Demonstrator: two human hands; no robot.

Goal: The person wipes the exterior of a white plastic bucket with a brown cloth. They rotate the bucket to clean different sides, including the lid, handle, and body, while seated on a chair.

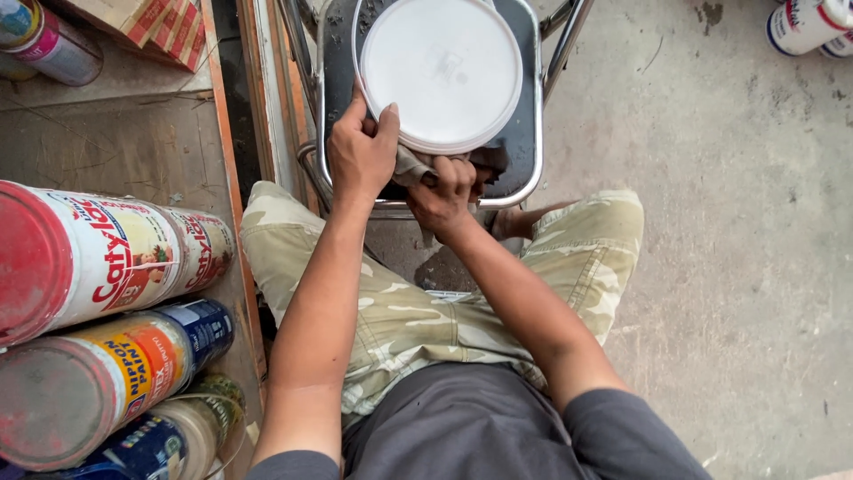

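— where's the white lid (442, 71)?
— flat on the dark chair seat (520, 151). left hand (360, 156) fingers curl over its rim; right hand (444, 191) fingers bunch a grey rag (410, 167) against its edge.

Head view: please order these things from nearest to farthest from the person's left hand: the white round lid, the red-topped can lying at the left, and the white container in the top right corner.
1. White round lid: touching the left hand, on the chair seat just ahead.
2. Red-topped can: lying on its side, far left.
3. White container: top right corner, on the concrete floor, farthest.
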